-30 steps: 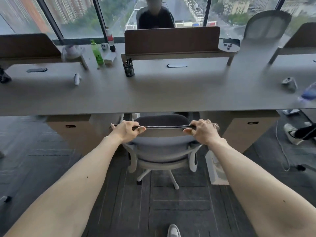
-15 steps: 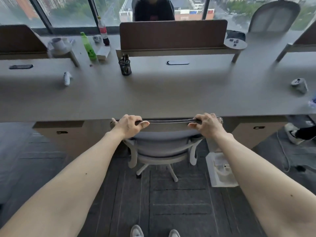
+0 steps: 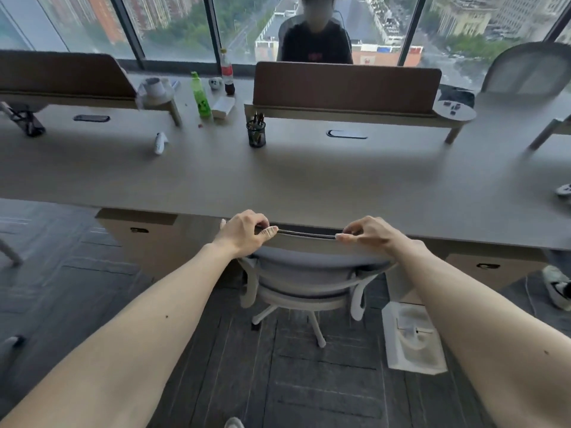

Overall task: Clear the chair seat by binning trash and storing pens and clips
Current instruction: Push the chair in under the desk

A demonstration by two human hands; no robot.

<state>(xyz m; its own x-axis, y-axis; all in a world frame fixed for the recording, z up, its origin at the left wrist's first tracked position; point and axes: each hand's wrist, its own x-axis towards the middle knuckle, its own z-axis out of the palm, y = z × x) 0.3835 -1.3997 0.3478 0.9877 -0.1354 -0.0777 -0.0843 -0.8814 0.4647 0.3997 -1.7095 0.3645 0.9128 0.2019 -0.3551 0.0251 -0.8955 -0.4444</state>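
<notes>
Now my left hand [image 3: 244, 233] and right hand [image 3: 367, 234] curl their fingers over the top edge of the chair [image 3: 306, 267] — its seat [image 3: 302, 293] sits below them, partly under the bench [image 3: 278, 186]. Shoving harder could ram the chair against that bench.

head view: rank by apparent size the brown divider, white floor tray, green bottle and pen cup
1. brown divider
2. white floor tray, though it lies nearer the camera
3. green bottle and pen cup: too alike to rank; the bottle is taller, slimmer and farther back
</notes>
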